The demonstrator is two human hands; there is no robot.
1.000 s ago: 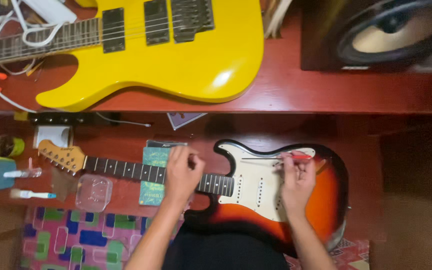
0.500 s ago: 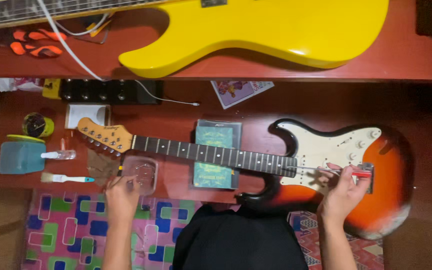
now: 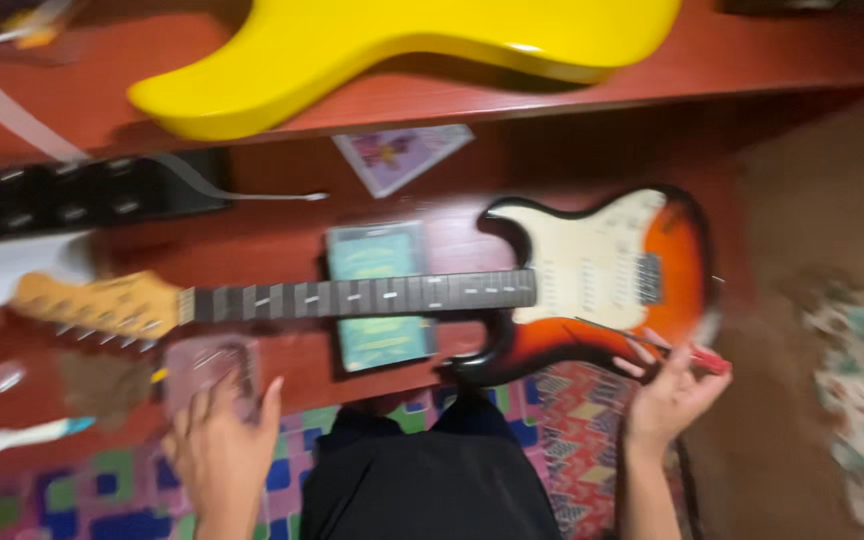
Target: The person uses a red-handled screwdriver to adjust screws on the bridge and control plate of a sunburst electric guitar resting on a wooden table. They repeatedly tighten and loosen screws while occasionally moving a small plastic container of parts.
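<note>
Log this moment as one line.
left hand: on small clear container | right hand: holds red-handled tool beside sunburst guitar | yellow guitar on shelf | image blurred

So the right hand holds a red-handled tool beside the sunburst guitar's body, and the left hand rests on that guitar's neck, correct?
Not quite. In the head view the left hand is off the neck, on a small clear plastic box below the headstock. The right hand does hold the red-handled tool beside the sunburst guitar.

Red wooden table [image 3: 282, 245], sunburst guitar [image 3: 592, 290], green booklet [image 3: 377, 255], clear box [image 3: 207, 365]
</note>
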